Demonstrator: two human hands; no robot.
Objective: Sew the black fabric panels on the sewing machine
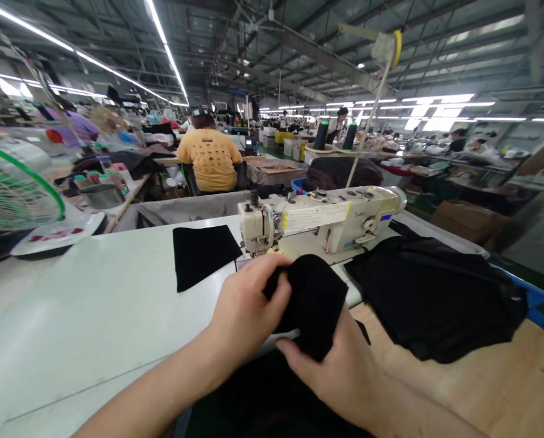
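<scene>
Both my hands hold a black fabric piece (315,292) in front of the sewing machine (317,213). My left hand (251,298) pinches its left edge between thumb and curled fingers. My right hand (340,371) grips it from the lower right, with the thumb in front and the other fingers hidden behind the cloth. The piece is bent and raised over the table's near edge. Left of the machine head, another black fabric piece (203,252) lies flat, its right corner by the needle area, which my left hand partly hides.
A black fabric pile (440,292) lies right of the machine on a wooden board (418,359). The pale tabletop (94,316) stretches left. A green-rimmed fan (20,182) stands at far left. Beyond the table, a person in a yellow shirt (210,155) sits facing away.
</scene>
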